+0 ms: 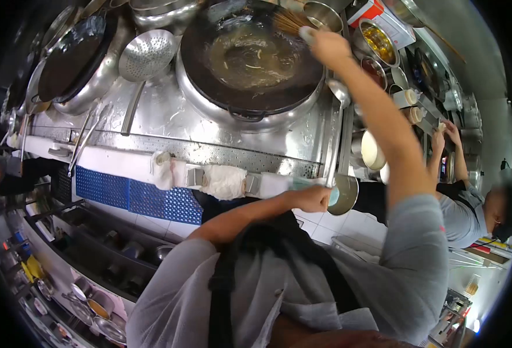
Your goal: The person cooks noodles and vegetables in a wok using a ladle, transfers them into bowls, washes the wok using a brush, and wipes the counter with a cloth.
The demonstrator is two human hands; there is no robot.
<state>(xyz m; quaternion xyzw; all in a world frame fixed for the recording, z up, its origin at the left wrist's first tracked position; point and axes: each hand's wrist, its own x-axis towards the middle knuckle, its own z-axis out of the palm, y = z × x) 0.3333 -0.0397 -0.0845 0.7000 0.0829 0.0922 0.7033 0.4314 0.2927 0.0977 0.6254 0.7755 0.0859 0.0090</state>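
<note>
Nearest you, your left hand point(311, 198) is clenched into a fist; you have it beside the lower end of a long-handled ladle point(331, 136) and a teal item point(332, 196), and whether anything sits inside the fist you cannot tell; a metal pot point(347, 196) is just to its right. To the left lie a crumpled white cloth point(225, 181) and a bunched towel point(162, 170) along the near edge of the steel counter point(192, 133), with a blue perforated mat point(122, 194) below them.

Farther in, metal tongs point(88, 136) lean over that edge at the left; the ladle runs along the counter's right side, bowl end away from you; to the right, a co-worker point(462, 217) in a grey top has both hands raised.

Beyond, the large dark wok point(249, 110) sits in the middle, with cloudy liquid point(250, 61) in it and a few pale bits; a perforated strainer point(147, 56) lies to its left, and a second dark wok point(73, 58) stands farther left. Your right hand point(331, 49) grips the bristle brush point(292, 22) by its pale end, bristles over the wok's far right part; a bowl of yellow liquid point(378, 42) is to the right.
</note>
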